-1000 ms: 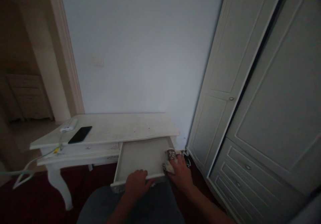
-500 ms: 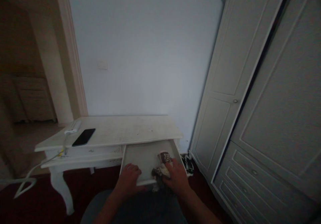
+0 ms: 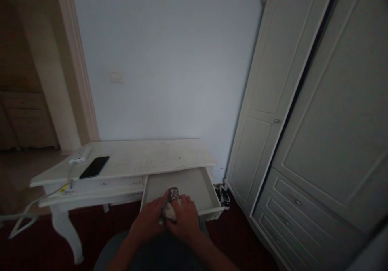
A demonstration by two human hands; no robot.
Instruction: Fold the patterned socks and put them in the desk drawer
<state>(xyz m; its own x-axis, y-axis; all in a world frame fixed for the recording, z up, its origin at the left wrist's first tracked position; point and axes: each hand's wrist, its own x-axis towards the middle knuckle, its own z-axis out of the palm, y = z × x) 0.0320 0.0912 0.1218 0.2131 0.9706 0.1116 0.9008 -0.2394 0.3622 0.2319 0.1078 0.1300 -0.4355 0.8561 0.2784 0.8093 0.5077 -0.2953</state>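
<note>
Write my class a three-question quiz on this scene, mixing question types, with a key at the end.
1. Multiple choice. What is between the left hand and the right hand?
(a) a shoe
(b) a brown-and-white bundle
(c) a light switch

2. True or false: the right-hand drawer is pulled open.

3. Fill in the missing word: the dark phone lies on top of the white ____.

Key: 1. b; 2. true; 3. table
</note>
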